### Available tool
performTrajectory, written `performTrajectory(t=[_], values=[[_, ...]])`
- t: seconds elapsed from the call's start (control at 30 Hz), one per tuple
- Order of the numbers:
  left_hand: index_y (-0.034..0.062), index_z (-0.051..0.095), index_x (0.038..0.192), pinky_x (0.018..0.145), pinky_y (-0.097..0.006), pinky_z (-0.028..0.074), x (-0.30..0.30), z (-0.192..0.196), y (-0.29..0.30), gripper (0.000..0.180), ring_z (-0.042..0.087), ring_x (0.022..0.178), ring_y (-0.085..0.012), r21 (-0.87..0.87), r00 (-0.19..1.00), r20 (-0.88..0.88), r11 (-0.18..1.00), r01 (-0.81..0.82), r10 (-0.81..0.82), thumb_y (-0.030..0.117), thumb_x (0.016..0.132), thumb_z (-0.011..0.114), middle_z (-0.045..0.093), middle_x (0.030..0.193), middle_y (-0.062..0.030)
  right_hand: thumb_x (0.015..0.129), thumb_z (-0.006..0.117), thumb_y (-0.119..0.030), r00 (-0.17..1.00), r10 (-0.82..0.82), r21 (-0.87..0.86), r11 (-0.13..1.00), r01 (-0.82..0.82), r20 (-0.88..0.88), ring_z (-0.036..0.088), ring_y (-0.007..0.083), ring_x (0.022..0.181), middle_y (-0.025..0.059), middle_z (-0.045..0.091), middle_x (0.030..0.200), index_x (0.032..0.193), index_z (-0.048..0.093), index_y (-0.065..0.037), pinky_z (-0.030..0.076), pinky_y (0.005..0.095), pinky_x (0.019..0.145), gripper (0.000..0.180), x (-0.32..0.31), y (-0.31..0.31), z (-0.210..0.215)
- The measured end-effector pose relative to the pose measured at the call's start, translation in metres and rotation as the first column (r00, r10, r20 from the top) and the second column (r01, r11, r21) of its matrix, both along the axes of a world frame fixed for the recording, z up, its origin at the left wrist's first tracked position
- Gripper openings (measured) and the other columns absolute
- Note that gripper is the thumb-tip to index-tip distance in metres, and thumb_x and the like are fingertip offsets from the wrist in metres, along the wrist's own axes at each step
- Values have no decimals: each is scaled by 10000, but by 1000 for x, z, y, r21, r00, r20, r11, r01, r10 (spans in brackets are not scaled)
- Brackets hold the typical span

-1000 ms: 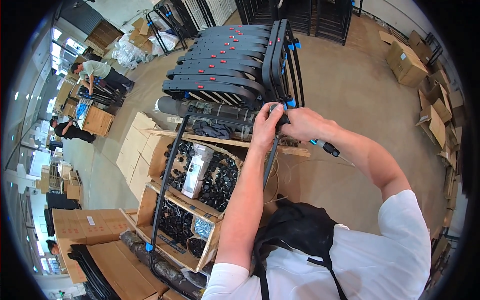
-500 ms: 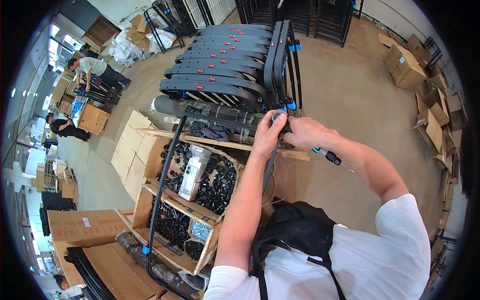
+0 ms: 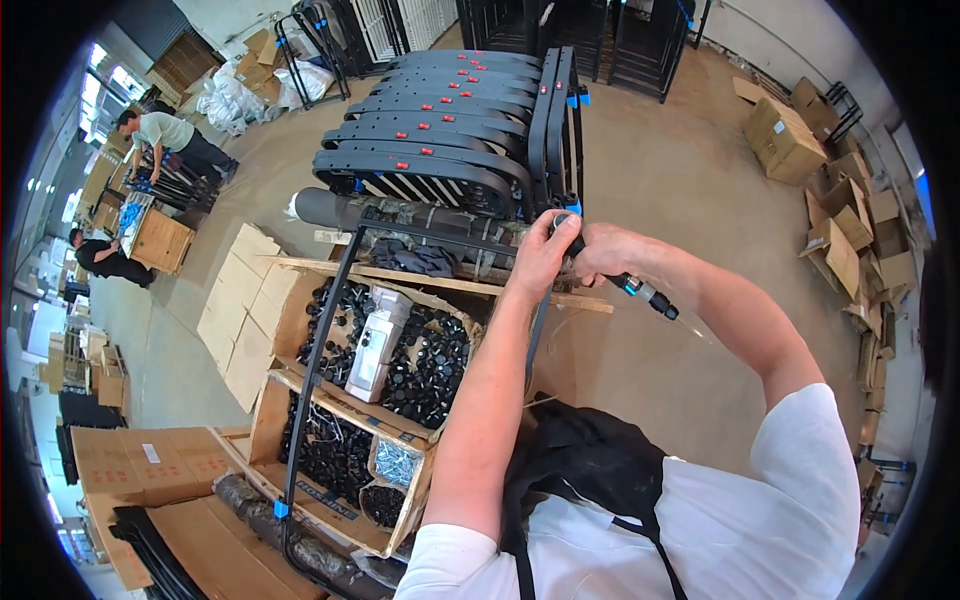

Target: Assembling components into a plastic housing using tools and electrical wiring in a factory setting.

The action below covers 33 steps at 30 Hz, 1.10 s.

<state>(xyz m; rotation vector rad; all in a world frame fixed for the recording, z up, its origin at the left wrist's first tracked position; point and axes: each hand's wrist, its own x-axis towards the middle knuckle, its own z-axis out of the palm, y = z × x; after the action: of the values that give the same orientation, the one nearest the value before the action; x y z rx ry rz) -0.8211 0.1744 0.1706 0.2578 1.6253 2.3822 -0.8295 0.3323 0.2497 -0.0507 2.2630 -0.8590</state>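
Since half a second ago, right hand (image 3: 612, 252) has shifted on the slim black power tool with a blue band (image 3: 643, 292); more of its cord end shows now. Whole view slid too: boxes and frames sit further left. Right grip: curled round the tool. Left grip: left hand (image 3: 542, 250) clenched on a dark rounded part (image 3: 573, 227) at the upper right corner of the black tubular U-shaped frame (image 3: 324, 332). Fingers block it, so can't say if it's a knob or the tool's nose. Frame stands over open tan boxes (image 3: 284, 335): round black knobs (image 3: 432, 372) around a silver-grey block (image 3: 379, 345) in one, silver screws (image 3: 397, 462) in the nearer. Stacked dark curved panels with red tabs (image 3: 430, 140) beyond.
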Motion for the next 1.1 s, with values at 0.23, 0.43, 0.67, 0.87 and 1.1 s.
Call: performTrajectory(t=[0.23,0.43,0.67,0.87,1.1], values=[[74,689,1157,910,-291,475,0,4,-5,309,576,1005,-95,6,999,-32,999,32,-32,363,1050,665,663,1055,4,777,736,-220,999,-53,22,998,52,7,735,228,793,141,757,858,861,732,37,591,343,733,270,7,-6,7],[42,698,1125,748,-270,495,1,34,-30,345,574,863,-83,108,995,-100,994,-4,15,364,1004,736,659,957,13,724,696,-191,986,-83,67,993,94,-146,641,180,616,88,654,667,744,695,-7,467,342,567,185,28,-49,49],[29,716,1065,693,-274,501,-15,52,-166,275,585,800,-69,-52,977,-89,979,-197,192,296,1001,736,671,903,17,828,705,-206,989,14,-191,981,-41,-146,698,213,642,131,722,822,871,708,65,567,355,587,275,-9,-174,38],[37,707,1100,729,-298,521,-62,58,-284,290,619,827,-105,-41,859,-115,862,-506,499,305,993,738,688,944,-16,828,699,-311,885,364,-95,909,-406,-291,747,225,673,123,762,801,856,749,32,589,376,661,348,-111,-301,25],[49,712,1054,738,-302,514,-126,35,-368,277,628,832,-130,95,748,25,744,-662,663,308,961,746,683,952,-25,858,654,-325,712,610,168,788,-592,-349,686,192,589,73,734,769,886,715,9,539,362,539,341,-176,-401,41]])
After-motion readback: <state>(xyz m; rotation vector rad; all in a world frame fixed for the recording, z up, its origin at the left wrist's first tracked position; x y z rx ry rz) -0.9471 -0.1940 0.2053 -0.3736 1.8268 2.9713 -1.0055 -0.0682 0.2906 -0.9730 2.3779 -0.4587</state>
